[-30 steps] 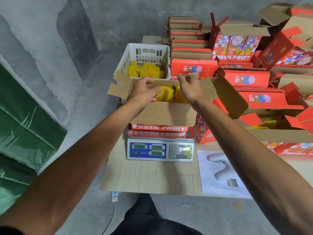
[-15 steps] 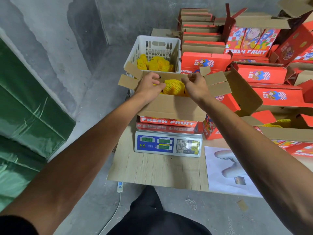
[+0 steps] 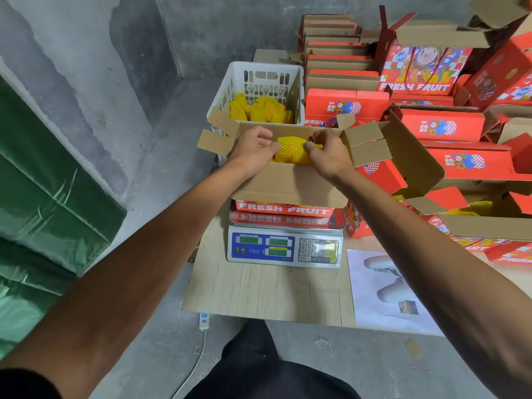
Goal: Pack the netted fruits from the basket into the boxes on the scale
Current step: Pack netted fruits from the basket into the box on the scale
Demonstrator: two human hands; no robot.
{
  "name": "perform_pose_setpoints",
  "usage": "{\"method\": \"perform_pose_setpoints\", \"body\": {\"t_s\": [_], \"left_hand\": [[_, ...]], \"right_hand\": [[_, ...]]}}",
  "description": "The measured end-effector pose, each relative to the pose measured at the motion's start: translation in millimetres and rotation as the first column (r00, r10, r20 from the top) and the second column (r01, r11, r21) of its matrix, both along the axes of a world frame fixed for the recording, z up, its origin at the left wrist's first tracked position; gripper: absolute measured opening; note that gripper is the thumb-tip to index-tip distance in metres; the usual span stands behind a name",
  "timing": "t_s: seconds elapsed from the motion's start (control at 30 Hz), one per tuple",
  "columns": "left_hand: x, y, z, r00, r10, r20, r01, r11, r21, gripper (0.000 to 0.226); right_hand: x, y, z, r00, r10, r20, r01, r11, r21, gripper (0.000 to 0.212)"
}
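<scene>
An open red "FRESH FRUIT" box [image 3: 288, 184] with brown cardboard flaps stands on the digital scale [image 3: 285, 249]. Over its opening my left hand [image 3: 252, 151] and my right hand [image 3: 329, 156] hold one fruit in yellow foam netting [image 3: 292, 149] between them, each gripping an end. Behind the box sits a white plastic basket [image 3: 259, 79] with several more yellow netted fruits [image 3: 260, 110] at its bottom.
The scale rests on a pale wooden table [image 3: 267, 289] with a printed sheet [image 3: 385, 289] at its right. Stacks of red fruit boxes [image 3: 440, 128] crowd the right side, one open with netted fruits [image 3: 472, 210]. A green tarpaulin [image 3: 43, 197] hangs left.
Both hands have drawn together around one netted fruit over the box. The scale's reading has changed. My head has shifted slightly, so the scene sits further right.
</scene>
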State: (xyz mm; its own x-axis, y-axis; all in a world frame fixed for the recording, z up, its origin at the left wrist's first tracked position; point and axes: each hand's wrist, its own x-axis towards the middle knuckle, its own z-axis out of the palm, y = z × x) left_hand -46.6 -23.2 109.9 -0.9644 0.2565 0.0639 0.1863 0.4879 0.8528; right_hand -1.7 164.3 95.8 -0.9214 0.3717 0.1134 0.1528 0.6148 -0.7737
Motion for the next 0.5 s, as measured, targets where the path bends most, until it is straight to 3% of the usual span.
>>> {"method": "perform_pose_setpoints", "body": {"t_s": [0.33, 0.5], "left_hand": [[-51.0, 13.8, 9.6, 0.998, -0.012, 0.064, 0.001, 0.985, 0.170, 0.028], [-107.5, 15.6, 27.1, 0.996, -0.050, -0.080, 0.058, 0.994, 0.098, 0.030]], "right_hand": [[-58.5, -7.1, 19.2, 0.972, 0.085, -0.220, -0.105, 0.991, -0.082, 0.028], [-132.9, -1.5, 29.8, 0.967, 0.177, -0.182, -0.199, 0.974, -0.112, 0.022]]}}
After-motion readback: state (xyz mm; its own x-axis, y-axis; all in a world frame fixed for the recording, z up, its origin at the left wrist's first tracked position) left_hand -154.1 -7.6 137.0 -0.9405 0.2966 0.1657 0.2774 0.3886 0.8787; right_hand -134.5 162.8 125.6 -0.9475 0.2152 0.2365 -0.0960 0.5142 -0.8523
